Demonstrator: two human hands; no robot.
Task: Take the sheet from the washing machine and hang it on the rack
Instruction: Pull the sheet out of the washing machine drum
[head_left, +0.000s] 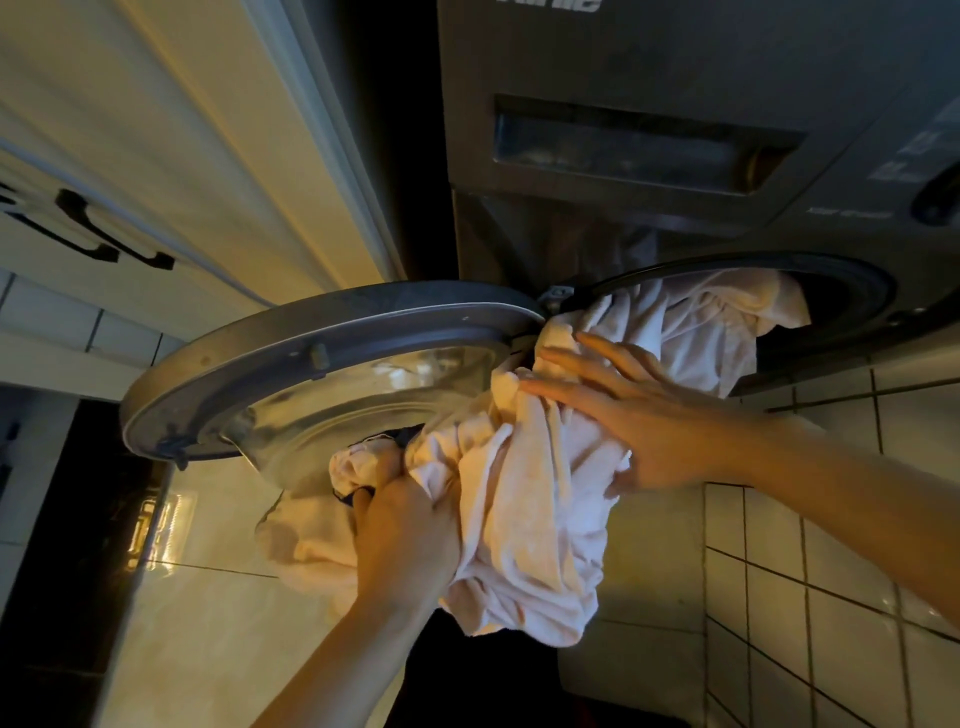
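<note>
A pale pink sheet (530, 519) spills in a crumpled bundle out of the washing machine (675, 67) drum opening (841, 306); part of it is still inside the drum. My left hand (405, 540) grips a bunched fold at the bundle's lower left. My right hand (639, 410) lies on top of the bundle with fingers straight and spread, and its thumb hooks under the cloth's right edge. A bit of dark fabric (402, 434) peeks out between the folds near my left hand. No rack is in view.
The round machine door (311, 364) stands swung open to the left, close beside the bundle. A cream cabinet with a black handle (104, 234) fills the upper left. Glossy floor tiles (208, 597) lie below, and white tiles (831, 597) are at the lower right.
</note>
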